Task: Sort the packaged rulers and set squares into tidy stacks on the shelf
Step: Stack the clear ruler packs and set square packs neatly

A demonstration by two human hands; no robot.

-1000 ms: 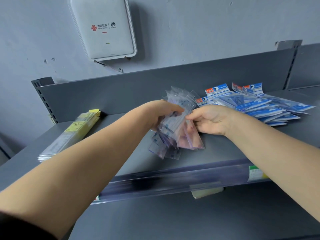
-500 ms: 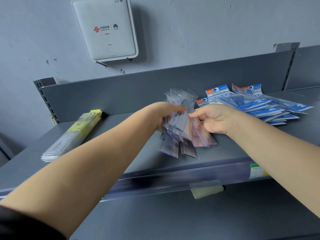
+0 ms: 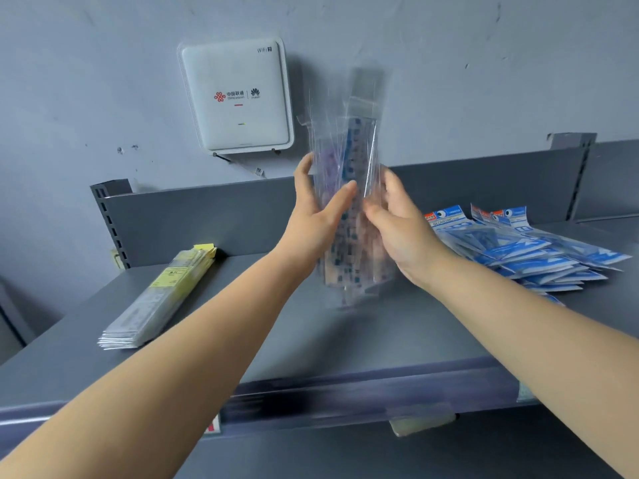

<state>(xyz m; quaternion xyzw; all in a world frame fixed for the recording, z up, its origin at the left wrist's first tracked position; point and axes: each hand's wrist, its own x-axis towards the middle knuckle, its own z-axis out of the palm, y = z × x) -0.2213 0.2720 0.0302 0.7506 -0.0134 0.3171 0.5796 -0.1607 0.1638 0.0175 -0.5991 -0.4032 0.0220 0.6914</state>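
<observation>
At the shelf's (image 3: 311,340) left edge a stack of yellow-labelled rulers (image 3: 159,299) lies with its long axis running back towards the rear panel. Bare shelf lies between it and the middle, where the left hand (image 3: 316,216) and right hand (image 3: 401,229) clasp a blurred bundle of clear-packaged rulers (image 3: 352,188) upright, long axis vertical. Blue set-square packs (image 3: 525,250) fan out at right.

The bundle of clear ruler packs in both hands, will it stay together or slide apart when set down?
The bundle looks apt to fan out: its glossy sleeves already splay at top and bottom. It seems fairly stiff, standing upright between the left hand and right hand. Probably light, since fingers alone hold it.
</observation>
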